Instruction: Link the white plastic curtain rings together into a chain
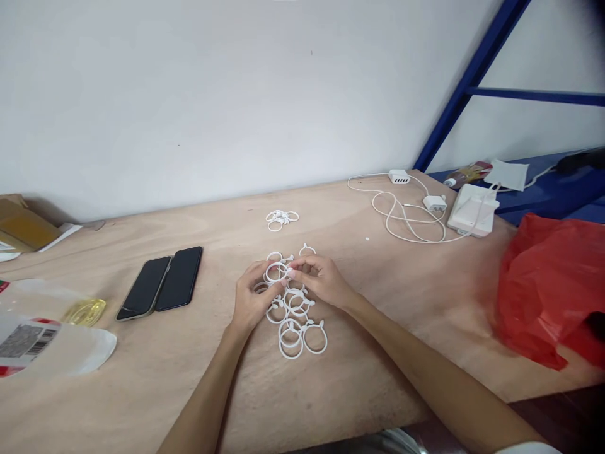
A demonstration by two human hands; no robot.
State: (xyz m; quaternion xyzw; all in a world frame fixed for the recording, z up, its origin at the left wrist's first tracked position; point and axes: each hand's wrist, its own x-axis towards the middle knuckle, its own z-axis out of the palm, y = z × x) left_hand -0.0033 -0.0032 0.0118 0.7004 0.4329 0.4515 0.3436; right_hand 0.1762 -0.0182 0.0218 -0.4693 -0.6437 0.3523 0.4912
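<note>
Between my two hands is a white curtain ring (276,272) with a small clip or eyelet on its rim. My left hand (254,293) pinches the ring's left and lower side. The fingers of my right hand (324,279) close on the small part at its right side. Around and beneath my hands lie several more white rings (302,340) of the same kind, overlapping in a loose pile on the wooden table (368,372). Farther back sits a small separate cluster of white rings (282,218).
Left are two dark phones (179,277), a clear plastic bag (89,350), a yellow coil (85,311) and a cardboard box (26,221). On the right are white cables (392,214), a charger hub (399,176), a white power strip (472,211) and a red plastic bag (553,284).
</note>
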